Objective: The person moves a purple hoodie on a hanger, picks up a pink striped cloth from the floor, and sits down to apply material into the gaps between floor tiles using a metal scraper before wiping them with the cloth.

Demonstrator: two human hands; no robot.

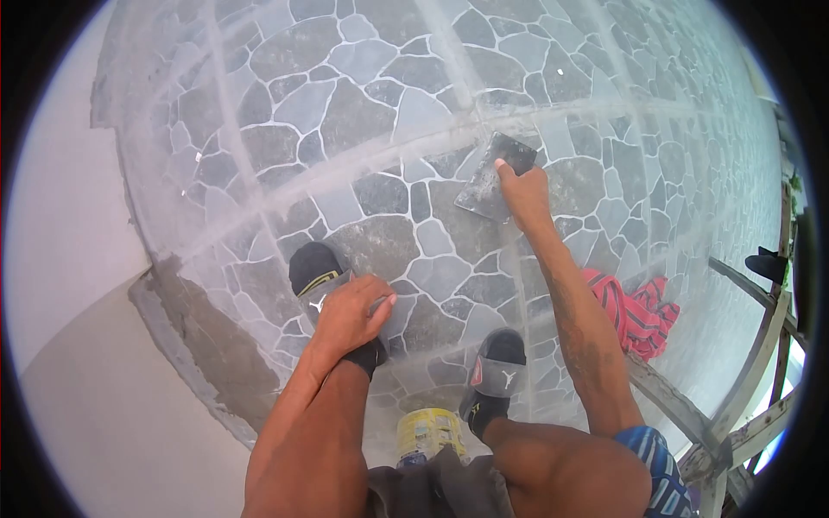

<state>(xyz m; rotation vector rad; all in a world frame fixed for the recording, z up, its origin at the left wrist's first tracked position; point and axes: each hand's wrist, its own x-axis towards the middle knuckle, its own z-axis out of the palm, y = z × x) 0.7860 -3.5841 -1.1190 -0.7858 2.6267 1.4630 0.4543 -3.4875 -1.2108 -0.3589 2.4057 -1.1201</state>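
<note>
My right hand [525,194] grips the lower right edge of a flat, dark rectangular pad [485,192], thumb pressed on top. Pale smears mark the pad, which is close over the stone-patterned floor [371,194] beside a pale grey band. My left hand [352,312] is closed, fingers curled with the thumb toward them, above my left foot's slide sandal [314,269]. Something grey shows at its fingers; I cannot tell what it is. My right foot wears a black slide sandal [501,367] with a grey strap.
A yellow bucket [432,423] stands between my legs. To the right, a red striped cloth [635,311] lies crumpled near a wooden frame [673,399]. A pale wall [73,216] rises at left, with a rough brownish strip [203,332] along its base.
</note>
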